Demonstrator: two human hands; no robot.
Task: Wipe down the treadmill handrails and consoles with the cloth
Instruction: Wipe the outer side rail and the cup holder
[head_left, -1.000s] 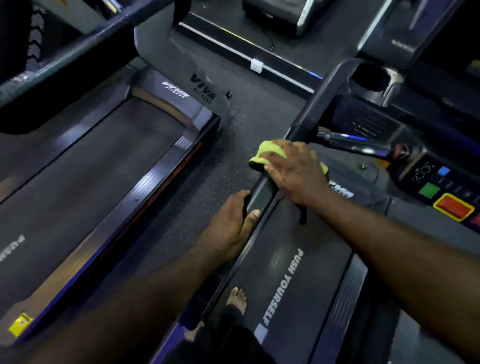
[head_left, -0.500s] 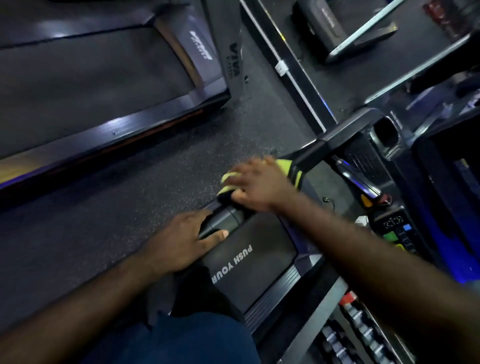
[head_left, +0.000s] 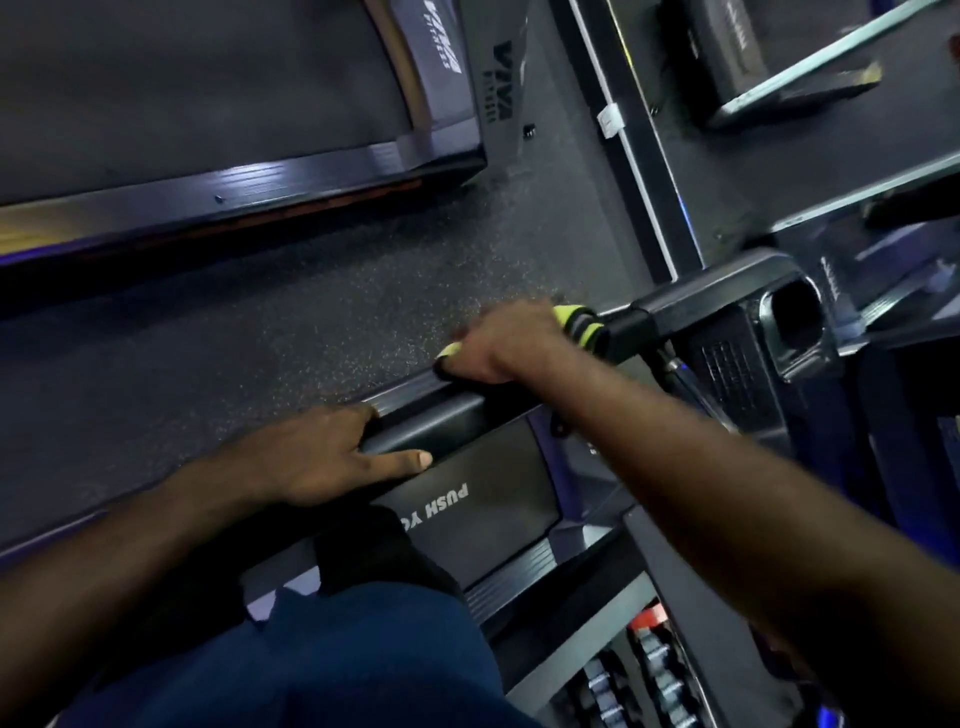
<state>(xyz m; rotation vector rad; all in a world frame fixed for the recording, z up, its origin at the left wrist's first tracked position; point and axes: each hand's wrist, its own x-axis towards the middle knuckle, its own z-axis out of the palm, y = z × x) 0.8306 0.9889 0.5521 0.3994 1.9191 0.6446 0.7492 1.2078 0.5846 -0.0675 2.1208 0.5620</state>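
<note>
A black handrail runs across the middle of the head view, rising to the right toward the treadmill console. My right hand wraps over the rail's upper part with a yellow-green cloth bunched under the fingers; the cloth pokes out on both sides of the hand. My left hand grips the same rail lower down, thumb along its top. A bare stretch of rail separates the two hands. Most of the console lies beyond the right edge, dark and blurred.
The treadmill belt printed PUSH lies below the rail. A second treadmill stands at upper left, across a strip of speckled rubber floor. A cup holder sits in the console. Dumbbells lie at the bottom right.
The view has swung left and tilted. My right hand has slid the cloth up the handrail toward the console. My left hand keeps its grip lower on the rail.
</note>
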